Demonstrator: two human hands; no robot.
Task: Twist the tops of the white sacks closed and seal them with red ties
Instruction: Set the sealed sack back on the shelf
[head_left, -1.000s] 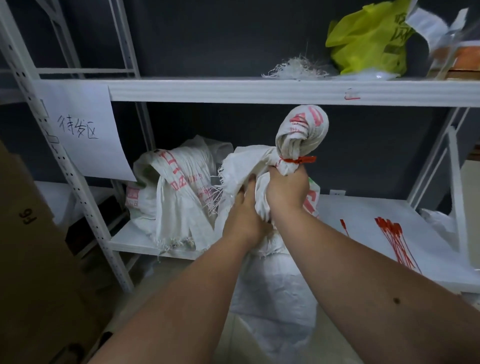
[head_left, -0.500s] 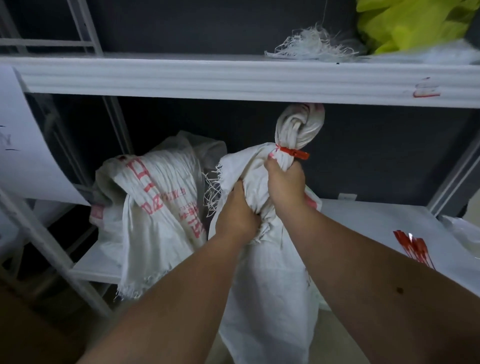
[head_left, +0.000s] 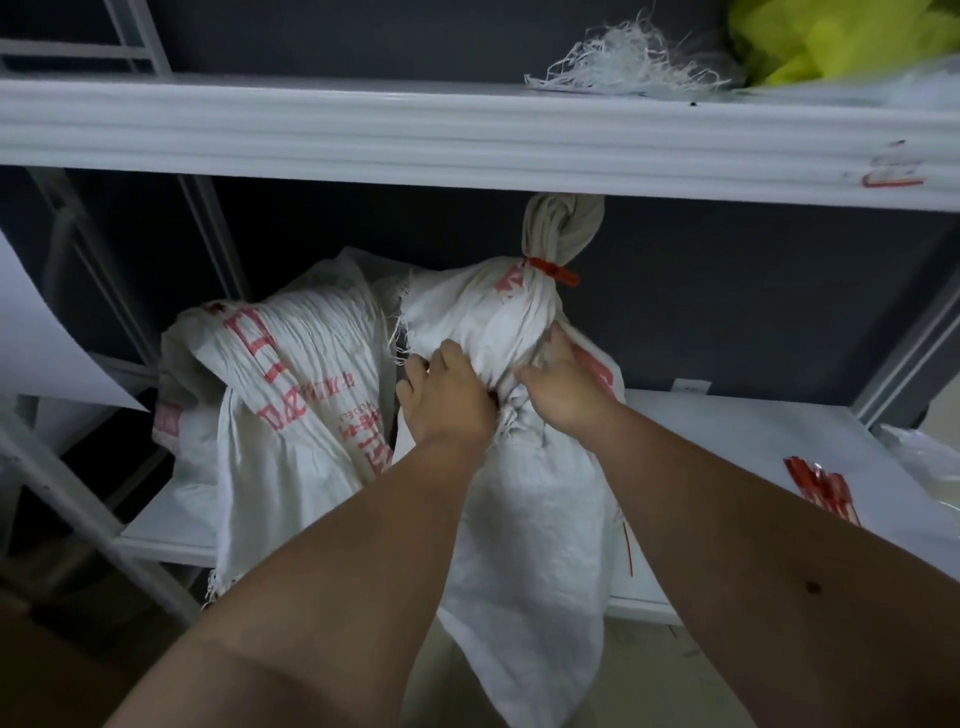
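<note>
- The tied white sack (head_left: 524, 499) leans on the lower shelf (head_left: 753, 431), a red tie (head_left: 551, 271) cinching its twisted neck.
- The left hand (head_left: 447, 400) and right hand (head_left: 563, 387) both clutch bunched fabric.
- A second sack (head_left: 291, 395) lies just left.
- Its knot touches the upper shelf (head_left: 467, 135).
- Spare red ties (head_left: 823, 488) lie right.

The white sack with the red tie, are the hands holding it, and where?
Yes. Both the left hand and right hand grip the tied white sack by its bunched cloth, below the red tie.
</note>
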